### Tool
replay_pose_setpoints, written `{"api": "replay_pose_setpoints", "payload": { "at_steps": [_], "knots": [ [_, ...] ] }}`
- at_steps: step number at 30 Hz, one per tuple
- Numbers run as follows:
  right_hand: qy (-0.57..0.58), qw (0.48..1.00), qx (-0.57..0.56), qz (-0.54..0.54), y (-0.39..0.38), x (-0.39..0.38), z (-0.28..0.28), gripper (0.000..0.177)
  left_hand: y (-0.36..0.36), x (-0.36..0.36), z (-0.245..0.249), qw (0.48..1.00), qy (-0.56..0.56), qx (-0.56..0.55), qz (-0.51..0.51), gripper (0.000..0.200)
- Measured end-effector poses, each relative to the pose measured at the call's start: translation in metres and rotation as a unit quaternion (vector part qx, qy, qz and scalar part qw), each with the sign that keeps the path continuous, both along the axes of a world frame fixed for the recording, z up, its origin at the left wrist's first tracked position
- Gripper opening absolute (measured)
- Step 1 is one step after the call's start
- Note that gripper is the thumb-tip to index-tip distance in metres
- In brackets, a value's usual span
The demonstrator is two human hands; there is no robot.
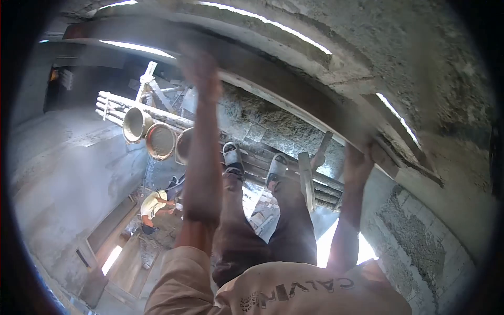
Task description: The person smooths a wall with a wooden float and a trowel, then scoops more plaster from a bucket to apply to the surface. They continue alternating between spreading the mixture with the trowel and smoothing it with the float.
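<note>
A long, straight dark bar (286, 86) stretches slantwise overhead against the rough cement surface (420, 47). My left hand (200, 68), smeared by motion, is up at the bar's lower edge toward its left part, with the fingers seemingly round it. Nearer the right end, my right hand (359, 160) grips the same bar from below. Its fingertips are partly hidden behind the edge. Both arms are raised and set well apart.
My sandalled feet (232, 156) stand on scaffold poles (325, 191). Round pans (161, 140), at least one holding mortar, sit to the left on the poles. A wooden piece (306, 181) is beside my right foot. Far below, a person (153, 205) bends near wooden boards (118, 244).
</note>
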State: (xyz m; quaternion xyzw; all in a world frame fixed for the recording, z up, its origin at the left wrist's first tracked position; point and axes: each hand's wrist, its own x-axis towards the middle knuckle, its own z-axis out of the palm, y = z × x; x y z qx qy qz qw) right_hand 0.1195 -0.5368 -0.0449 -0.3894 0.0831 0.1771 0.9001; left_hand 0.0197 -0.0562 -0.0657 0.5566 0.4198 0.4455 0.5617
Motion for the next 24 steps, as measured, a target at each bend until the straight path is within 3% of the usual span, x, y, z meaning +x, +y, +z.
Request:
{"api": "replay_pose_setpoints", "payload": {
  "at_steps": [2, 5, 8, 10, 11, 13, 14, 15, 16, 18, 20, 21, 23, 24],
  "knots": [
    [-0.013, 1.0, 0.001, 0.004, 0.05, -0.011, -0.007, 0.051, 0.052, -0.023, -0.072, 0.994, -0.036, 0.098, -0.021, 0.061],
    [0.01, 1.0, 0.028, -0.009, 0.075, -0.02, -0.024, 0.052, 0.066, -0.013, -0.029, 0.994, -0.054, -0.096, 0.024, 0.068],
    [-0.013, 1.0, 0.016, 0.009, 0.031, -0.014, -0.032, 0.051, 0.051, -0.003, -0.032, 0.999, -0.028, -0.042, 0.001, 0.065],
    [0.023, 0.996, -0.09, -0.014, -0.023, -0.004, -0.029, 0.051, -0.004, 0.009, -0.023, 0.997, 0.033, 0.063, 0.005, 0.063],
    [-0.072, 0.97, -0.227, 0.041, -0.042, -0.001, -0.028, 0.051, -0.037, 0.015, -0.008, 0.992, 0.09, 0.09, 0.023, 0.062],
    [-0.255, 0.818, -0.508, 0.09, -0.08, 0.003, -0.024, 0.051, -0.082, 0.025, 0.039, 0.984, 0.164, 0.045, 0.05, 0.061],
    [-0.205, 0.856, -0.469, 0.079, -0.062, 0.006, -0.022, 0.051, -0.078, 0.031, 0.067, 0.987, 0.137, -0.06, 0.055, 0.063],
    [-0.154, 0.889, -0.427, 0.063, -0.044, 0.009, -0.019, 0.05, -0.057, 0.031, 0.062, 0.99, 0.119, -0.054, 0.054, 0.063],
    [-0.185, 0.879, -0.432, 0.08, -0.03, 0.004, -0.024, 0.05, -0.04, 0.026, 0.047, 0.991, 0.11, -0.055, 0.051, 0.062],
    [-0.142, 0.934, -0.321, 0.065, -0.003, -0.012, -0.038, 0.051, -0.004, 0.003, -0.006, 0.993, 0.116, -0.033, 0.007, 0.063],
    [0.007, 0.998, -0.06, 0.001, 0.06, -0.021, -0.052, 0.051, 0.058, -0.014, -0.05, 0.998, 0.05, -0.037, -0.028, 0.065],
    [0.019, 0.998, -0.066, -0.01, 0.075, -0.026, -0.055, 0.051, 0.082, -0.017, -0.062, 0.996, -0.026, -0.079, -0.022, 0.065],
    [0.04, 0.995, -0.083, -0.033, 0.089, -0.033, -0.057, 0.052, 0.095, -0.024, -0.105, 0.999, -0.02, 0.006, -0.041, 0.066],
    [0.04, 0.995, -0.086, -0.024, 0.073, -0.037, -0.058, 0.052, 0.094, -0.038, -0.142, 0.987, 0.064, 0.129, -0.069, 0.067]
  ]
}}
